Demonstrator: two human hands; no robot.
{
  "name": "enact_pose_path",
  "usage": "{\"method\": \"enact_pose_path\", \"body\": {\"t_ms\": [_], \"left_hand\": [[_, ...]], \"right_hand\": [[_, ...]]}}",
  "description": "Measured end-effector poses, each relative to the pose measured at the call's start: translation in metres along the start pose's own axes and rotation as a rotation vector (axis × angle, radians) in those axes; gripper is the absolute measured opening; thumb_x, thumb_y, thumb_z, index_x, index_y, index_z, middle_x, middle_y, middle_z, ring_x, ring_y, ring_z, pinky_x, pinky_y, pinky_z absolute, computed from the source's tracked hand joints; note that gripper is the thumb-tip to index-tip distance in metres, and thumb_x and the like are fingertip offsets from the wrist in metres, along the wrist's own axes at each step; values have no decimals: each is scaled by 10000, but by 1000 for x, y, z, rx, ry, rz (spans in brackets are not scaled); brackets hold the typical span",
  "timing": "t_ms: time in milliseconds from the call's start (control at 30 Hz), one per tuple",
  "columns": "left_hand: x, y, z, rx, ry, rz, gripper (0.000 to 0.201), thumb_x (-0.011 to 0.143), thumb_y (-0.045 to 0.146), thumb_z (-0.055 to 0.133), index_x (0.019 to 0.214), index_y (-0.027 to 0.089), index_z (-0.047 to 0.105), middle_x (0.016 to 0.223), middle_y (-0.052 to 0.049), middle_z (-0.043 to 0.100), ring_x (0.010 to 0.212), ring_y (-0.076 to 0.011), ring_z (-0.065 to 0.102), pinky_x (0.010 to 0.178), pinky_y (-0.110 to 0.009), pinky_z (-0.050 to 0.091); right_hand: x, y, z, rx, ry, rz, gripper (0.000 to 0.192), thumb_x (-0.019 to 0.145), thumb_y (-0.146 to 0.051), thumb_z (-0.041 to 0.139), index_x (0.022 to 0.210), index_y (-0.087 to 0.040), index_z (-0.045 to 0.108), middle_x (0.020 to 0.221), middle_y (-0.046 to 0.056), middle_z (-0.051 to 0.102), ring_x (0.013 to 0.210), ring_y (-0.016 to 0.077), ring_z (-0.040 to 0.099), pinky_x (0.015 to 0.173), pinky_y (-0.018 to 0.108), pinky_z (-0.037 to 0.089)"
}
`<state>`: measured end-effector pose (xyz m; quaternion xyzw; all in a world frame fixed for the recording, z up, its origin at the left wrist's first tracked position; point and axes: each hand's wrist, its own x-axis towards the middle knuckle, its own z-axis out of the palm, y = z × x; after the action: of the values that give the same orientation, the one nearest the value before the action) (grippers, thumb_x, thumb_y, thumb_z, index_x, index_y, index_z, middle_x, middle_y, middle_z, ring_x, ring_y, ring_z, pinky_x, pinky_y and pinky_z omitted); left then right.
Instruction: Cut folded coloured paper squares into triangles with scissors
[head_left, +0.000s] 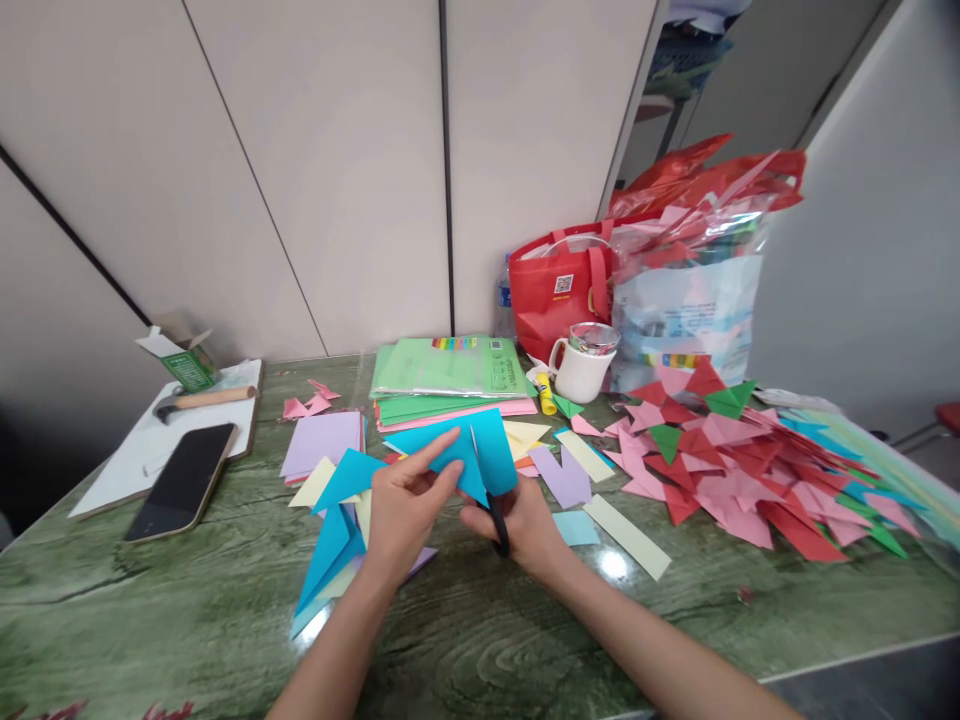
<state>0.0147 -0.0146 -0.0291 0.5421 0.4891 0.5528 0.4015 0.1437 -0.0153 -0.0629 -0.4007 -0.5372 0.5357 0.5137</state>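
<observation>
My left hand (405, 505) pinches a folded sheet of blue paper (491, 445) and holds it up above the green table (480, 630). In my right hand (525, 525) are black-handled scissors (495, 520); their blades point up into the blue sheet and cut along it. Blue and yellow paper triangles (334, 520) lie just left of my left hand. Under the blue sheet, parts of other cut strips are hidden.
A stack of green and pink paper (450, 380) lies behind the hands. A pile of pink, red and green triangles (750, 460) fills the right side. White mug (581, 365), glue stick (545, 393), red bag (559, 285), plastic bag (690, 290). Phone (184, 480) and hammer (202, 400) at left.
</observation>
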Motion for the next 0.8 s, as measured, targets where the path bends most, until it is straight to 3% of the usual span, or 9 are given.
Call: {"method": "enact_pose_path", "body": {"t_ms": [300,567,800], "left_hand": [[0,1,1,19,11,7,359,667,232,681,1022,181,703,549,26,629,458,-85,476,498,-211,450],[0,0,1,55,21,20,357,667,250,682,1019,190,705,518,35,580,443,-79,401,447,-212,375],[0,-5,1,74,-7,22,368,680,255,673,1039,179,696,505,38,558,448,-76,394,451,-206,351]], "right_hand": [[0,-3,2,42,20,43,260,524,-364,710,634,-165,583,565,-6,576,515,135,477,533,256,430],[0,1,4,60,59,56,263,529,-338,709,517,-191,491,439,-50,476,431,111,420,437,235,382],[0,7,1,111,42,18,218,552,-246,740,622,-174,546,537,-42,555,483,115,477,502,233,436]]}}
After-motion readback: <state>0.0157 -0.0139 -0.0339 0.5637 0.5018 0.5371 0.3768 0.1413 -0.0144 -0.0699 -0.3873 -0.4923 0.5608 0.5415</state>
